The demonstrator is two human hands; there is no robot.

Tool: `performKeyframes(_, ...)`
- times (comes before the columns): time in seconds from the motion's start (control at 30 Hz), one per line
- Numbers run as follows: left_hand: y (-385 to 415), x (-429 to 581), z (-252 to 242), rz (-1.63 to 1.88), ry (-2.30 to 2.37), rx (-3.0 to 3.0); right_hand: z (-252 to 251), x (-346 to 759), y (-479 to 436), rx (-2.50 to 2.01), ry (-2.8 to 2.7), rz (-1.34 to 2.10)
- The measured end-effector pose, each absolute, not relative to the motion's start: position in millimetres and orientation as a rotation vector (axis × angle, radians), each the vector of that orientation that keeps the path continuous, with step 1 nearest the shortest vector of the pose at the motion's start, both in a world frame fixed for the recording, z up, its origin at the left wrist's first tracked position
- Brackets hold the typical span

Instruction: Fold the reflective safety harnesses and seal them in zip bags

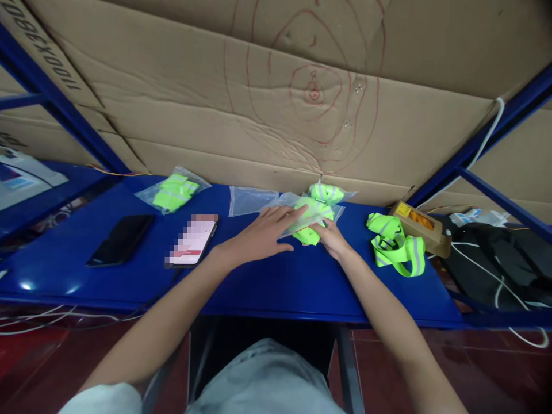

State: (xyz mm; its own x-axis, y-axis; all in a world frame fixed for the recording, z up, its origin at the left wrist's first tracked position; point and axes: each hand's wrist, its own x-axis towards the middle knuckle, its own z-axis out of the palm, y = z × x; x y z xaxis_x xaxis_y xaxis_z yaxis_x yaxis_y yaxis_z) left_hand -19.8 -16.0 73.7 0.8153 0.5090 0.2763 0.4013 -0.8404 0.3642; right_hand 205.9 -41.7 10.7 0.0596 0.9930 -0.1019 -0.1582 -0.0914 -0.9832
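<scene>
My right hand [333,239] is closed around a folded neon-green strap [307,234] with silver reflective stripes. That bundle lies partly in a clear plastic bag [288,223]. My left hand [265,233] rests over the bag's near side, fingers stretched out and thumb apart. Just behind stands another bagged green strap [326,192], close to the cardboard. An empty clear bag [252,201] lies flat beyond my left fingers. On the right, a loose green strap [399,244] sits in an untidy coil with a dark buckle.
A bagged green strap [176,192] lies at the back left of the blue table [276,293]. Nearer are a black phone [121,238] and a lit phone [192,241]. A small cardboard box [420,227] stands right, beside a black bag [495,259] and white cables. Cardboard [194,109] walls the back.
</scene>
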Motion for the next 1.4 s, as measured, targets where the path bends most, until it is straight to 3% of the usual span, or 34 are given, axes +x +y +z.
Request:
performKeyframes(0.23, -13, -45, 83, 0.154, 0.488, 2.594, 3, 213, -39, -1.159, -1.348, 1.159)
performKeyframes(0.43, -7, -34, 82, 0.606, 0.617, 2.817, 8, 201, -48, -1.186, -1.34, 1.175)
performKeyframes(0.5, -1, -27, 77, 0.615, 0.575, 2.825, 12, 201, -51, -1.202, -1.333, 1.223)
performKeyframes(0.6, 3, -18, 63, 0.464, 0.689, 2.804, 18, 204, -52, -1.201, -1.442, 1.322)
performKeyframes(0.73, -1, -13, 45, 0.3, 0.946, 2.759, 17, 202, -49, -1.287, -1.605, 1.147)
performKeyframes(0.9, 1, -24, 49, 0.056, 0.808, 2.617, 16, 208, -42, -1.376, -1.579, 1.053)
performKeyframes(1.2, 21, -15, 48, 0.666, 0.843, 2.609, 51, 267, -46, -1.316, -1.095, 1.097)
performKeyframes(1.4, 12, -3, 30, 0.678, 0.774, 2.663, 52, 254, -52, -1.479, -1.656, 0.913)
